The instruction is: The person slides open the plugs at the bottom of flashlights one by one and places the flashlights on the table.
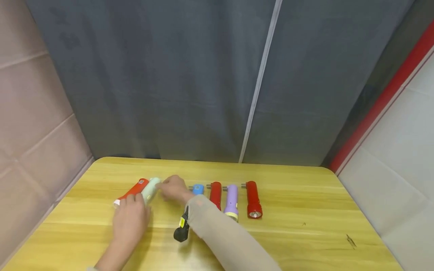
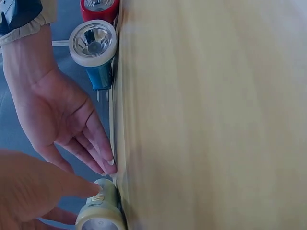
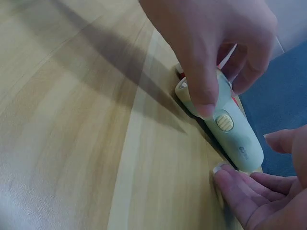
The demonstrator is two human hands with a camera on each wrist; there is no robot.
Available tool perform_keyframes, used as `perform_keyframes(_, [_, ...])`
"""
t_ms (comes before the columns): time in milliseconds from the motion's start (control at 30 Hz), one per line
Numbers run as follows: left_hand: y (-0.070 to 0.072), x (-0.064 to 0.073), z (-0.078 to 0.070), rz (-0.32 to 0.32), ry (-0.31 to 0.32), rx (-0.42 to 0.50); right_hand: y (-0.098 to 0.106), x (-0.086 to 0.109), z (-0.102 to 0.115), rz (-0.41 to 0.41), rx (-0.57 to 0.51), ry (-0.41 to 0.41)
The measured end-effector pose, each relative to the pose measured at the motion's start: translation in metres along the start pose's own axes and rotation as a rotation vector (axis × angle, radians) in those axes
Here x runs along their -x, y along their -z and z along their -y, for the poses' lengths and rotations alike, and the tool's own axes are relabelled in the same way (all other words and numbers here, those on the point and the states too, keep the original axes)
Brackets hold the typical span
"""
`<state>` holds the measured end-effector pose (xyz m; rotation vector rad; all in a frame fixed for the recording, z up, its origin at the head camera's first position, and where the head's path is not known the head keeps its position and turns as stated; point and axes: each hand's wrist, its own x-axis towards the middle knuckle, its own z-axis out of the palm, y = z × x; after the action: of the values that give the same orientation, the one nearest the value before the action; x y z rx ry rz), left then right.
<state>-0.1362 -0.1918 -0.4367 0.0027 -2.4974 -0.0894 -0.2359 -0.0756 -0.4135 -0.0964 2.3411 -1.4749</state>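
A light green flashlight (image 1: 150, 191) lies slanted at the left of the table in the head view. My left hand (image 1: 130, 218) grips its lamp end, thumb on one side and fingers on the other, as the right wrist view shows. Beside the tail end is my right hand (image 1: 173, 188); in the right wrist view its thumb and fingers (image 3: 240, 191) are spread apart around that end, holding nothing. A cream slide switch (image 3: 224, 122) faces up on the green body. Against its left side lies an orange-red flashlight (image 1: 137, 188), partly hidden by my left hand.
Right of my hands stand a blue flashlight (image 1: 198, 189), a red one (image 1: 215, 192), a purple one (image 1: 232, 197) and another red one (image 1: 253, 197) in a row, plug prongs showing. My right sleeve (image 1: 223, 233) partly covers them. A grey curtain (image 1: 169, 82) hangs behind the table (image 1: 305, 210).
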Motion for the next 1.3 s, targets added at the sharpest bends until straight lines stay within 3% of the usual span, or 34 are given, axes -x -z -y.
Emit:
perform_keyframes(267, [0.002, -0.002, 0.000, 0.156, 0.094, 0.040, -0.007, 0.000, -0.003, -0.065, -0.070, -0.043])
perform_keyframes(367, [0.002, -0.003, -0.001, 0.181, 0.114, 0.043, -0.009, -0.001, -0.005, -0.086, -0.083, -0.051])
perform_keyframes(667, [0.007, -0.004, -0.006, 0.289, 0.186, 0.097, -0.013, -0.002, -0.004, -0.093, -0.150, -0.082])
perform_keyframes(900, [0.010, -0.006, -0.007, 0.388, 0.201, 0.149, -0.012, 0.000, -0.004, -0.077, -0.193, -0.110])
perform_keyframes(1100, [0.013, -0.003, -0.009, 0.391, 0.215, 0.193, -0.016, 0.007, -0.004, -0.068, -0.233, -0.088])
perform_keyframes(1300, [0.016, 0.001, -0.013, 0.355, 0.203, 0.214, -0.023, 0.009, -0.006, -0.088, -0.260, -0.072])
